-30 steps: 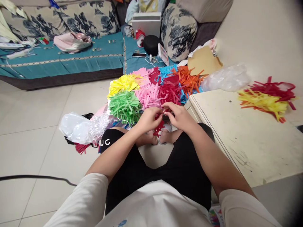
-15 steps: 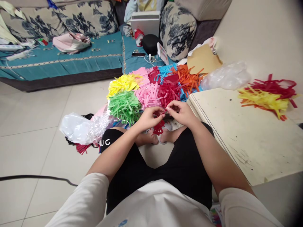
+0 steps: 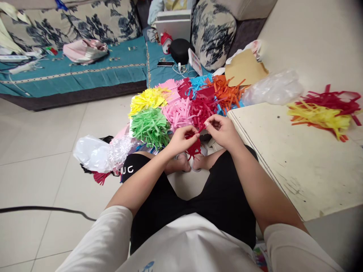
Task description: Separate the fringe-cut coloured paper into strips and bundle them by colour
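Observation:
A dark red fringed paper piece (image 3: 194,147) hangs below my left hand (image 3: 183,139), whose thumb and fingers pinch its upper part. My right hand (image 3: 222,130) is just to the right, its thumb and forefinger closed on the twisted upper end of the same red piece. Beyond my hands lie fringed paper bundles: green (image 3: 150,127), yellow (image 3: 149,101), pink (image 3: 178,112), red (image 3: 202,109), orange (image 3: 227,92) and blue (image 3: 200,84).
A cream tabletop (image 3: 300,162) stands at right, with a red, yellow and orange bundle (image 3: 323,113) and clear plastic (image 3: 275,88). White plastic bags (image 3: 92,153) lie at left on the floor. Behind is a teal-covered sofa (image 3: 119,62).
My right hand has moved slightly up and right, away from my left hand, and more of the red twisted end shows between them. The view has shifted slightly.

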{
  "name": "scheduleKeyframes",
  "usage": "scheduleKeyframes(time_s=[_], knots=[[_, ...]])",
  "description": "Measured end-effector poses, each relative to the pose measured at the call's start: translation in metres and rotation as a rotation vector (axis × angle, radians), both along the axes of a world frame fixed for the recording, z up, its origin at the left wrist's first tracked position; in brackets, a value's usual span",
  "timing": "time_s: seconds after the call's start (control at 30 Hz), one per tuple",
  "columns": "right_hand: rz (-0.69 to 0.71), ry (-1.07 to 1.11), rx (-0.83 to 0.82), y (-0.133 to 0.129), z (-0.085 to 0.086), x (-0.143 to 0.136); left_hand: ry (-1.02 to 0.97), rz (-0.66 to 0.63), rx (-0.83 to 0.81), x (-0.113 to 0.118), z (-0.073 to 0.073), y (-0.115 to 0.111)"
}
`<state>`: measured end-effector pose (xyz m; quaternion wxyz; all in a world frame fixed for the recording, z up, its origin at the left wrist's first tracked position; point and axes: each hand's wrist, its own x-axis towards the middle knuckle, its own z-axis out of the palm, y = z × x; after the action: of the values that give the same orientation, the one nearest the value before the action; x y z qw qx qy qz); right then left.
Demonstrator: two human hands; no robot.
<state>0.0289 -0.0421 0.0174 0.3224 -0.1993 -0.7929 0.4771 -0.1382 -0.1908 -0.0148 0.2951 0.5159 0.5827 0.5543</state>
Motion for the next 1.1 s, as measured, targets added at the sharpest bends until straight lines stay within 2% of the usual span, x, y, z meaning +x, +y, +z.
scheduleKeyframes(time_s=[0.23,0.43,0.63,0.9,1.0,1.1], knots=[[-0.032,0.023,-0.017,0.003,-0.004,-0.002,0.057,0.034,0.031,-0.002,-0.001,0.001],[0.089,0.001,-0.107,0.005,-0.005,-0.002,0.049,0.045,-0.005,-0.001,-0.001,0.001],[0.061,-0.081,-0.113,-0.002,-0.005,-0.002,0.061,0.037,0.005,0.0,0.0,-0.004],[0.108,0.006,-0.229,0.0,0.0,-0.002,0.102,0.052,-0.033,-0.004,-0.013,-0.003],[0.099,0.009,-0.241,0.013,0.003,0.006,0.101,0.121,0.03,-0.009,-0.021,-0.002],[0.03,0.013,-0.233,0.052,0.012,0.036,0.045,0.272,0.132,-0.019,-0.029,-0.001]])
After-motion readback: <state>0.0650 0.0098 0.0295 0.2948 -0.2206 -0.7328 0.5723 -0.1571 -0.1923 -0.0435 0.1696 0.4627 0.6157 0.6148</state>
